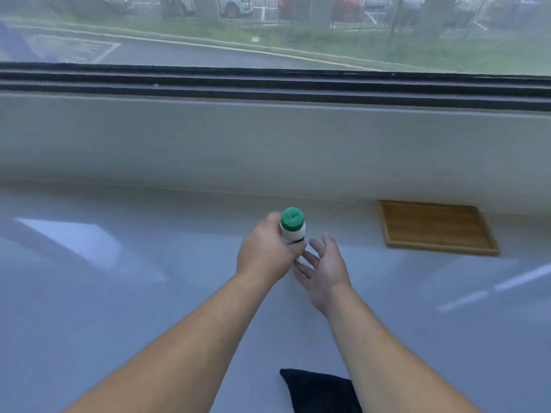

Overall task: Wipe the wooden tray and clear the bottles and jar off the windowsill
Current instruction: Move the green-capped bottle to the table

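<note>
A white bottle with a green cap (292,223) stands upright on the glossy white windowsill (149,293), near its middle. My left hand (265,251) is wrapped around the bottle's body from the left. My right hand (323,263) is just to the right of the bottle with its fingers spread, fingertips close to the bottle's base and nothing in it. A rectangular wooden tray (435,226) with a slatted floor lies flat to the right, against the back wall, with nothing on it. A dark cloth (319,390) lies at the near edge, between my forearms.
A white upstand (268,144) rises behind the sill to the dark window frame (268,81). Through the glass are a road, grass and parked cars. The sill's surface reflects bright patches at the left and right.
</note>
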Available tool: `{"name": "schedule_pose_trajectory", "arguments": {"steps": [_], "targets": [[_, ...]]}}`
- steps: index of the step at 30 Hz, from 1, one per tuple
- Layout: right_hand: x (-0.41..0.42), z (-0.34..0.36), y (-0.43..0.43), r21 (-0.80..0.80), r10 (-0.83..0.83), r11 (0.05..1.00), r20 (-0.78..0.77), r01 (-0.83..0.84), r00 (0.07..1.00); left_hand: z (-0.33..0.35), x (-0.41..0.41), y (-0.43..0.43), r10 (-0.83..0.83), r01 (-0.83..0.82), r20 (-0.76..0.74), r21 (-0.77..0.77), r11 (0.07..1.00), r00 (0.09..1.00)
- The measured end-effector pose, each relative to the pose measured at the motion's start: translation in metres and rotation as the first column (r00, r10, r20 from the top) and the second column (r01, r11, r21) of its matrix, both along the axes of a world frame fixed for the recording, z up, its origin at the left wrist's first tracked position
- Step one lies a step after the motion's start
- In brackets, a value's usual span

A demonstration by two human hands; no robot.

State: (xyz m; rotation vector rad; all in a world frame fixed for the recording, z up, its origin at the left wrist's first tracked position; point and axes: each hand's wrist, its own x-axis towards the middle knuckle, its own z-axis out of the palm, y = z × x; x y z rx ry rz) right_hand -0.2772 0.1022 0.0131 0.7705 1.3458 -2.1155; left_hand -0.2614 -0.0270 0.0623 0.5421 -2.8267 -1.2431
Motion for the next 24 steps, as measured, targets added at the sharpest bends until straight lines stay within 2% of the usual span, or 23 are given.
{"name": "schedule_pose_trajectory", "arguments": {"steps": [5, 9, 17, 24], "targets": [[0.064, 0.023, -0.136, -0.025, 0.223, 0.974, -0.020, -0.224, 0.974, 0.023, 0.092, -0.127, 0.205, -0.206, -0.059, -0.020, 0.978, 0.977], [0.153, 0.041, -0.262, -0.057, 0.448, 0.891, -0.045, -0.450, 0.893, 0.044, 0.206, -0.243, 0.404, -0.407, -0.079, -0.033, 0.913, 0.911], [0.404, 0.072, -0.481, -0.091, 0.790, 0.601, -0.080, -0.794, 0.607, 0.084, 0.496, -0.430, 0.737, -0.742, -0.088, -0.115, 0.660, 0.670], [0.596, 0.067, -0.574, -0.055, 0.930, 0.364, -0.036, -0.930, 0.366, 0.069, 0.704, -0.490, 0.899, -0.899, -0.056, -0.088, 0.429, 0.434]]}}
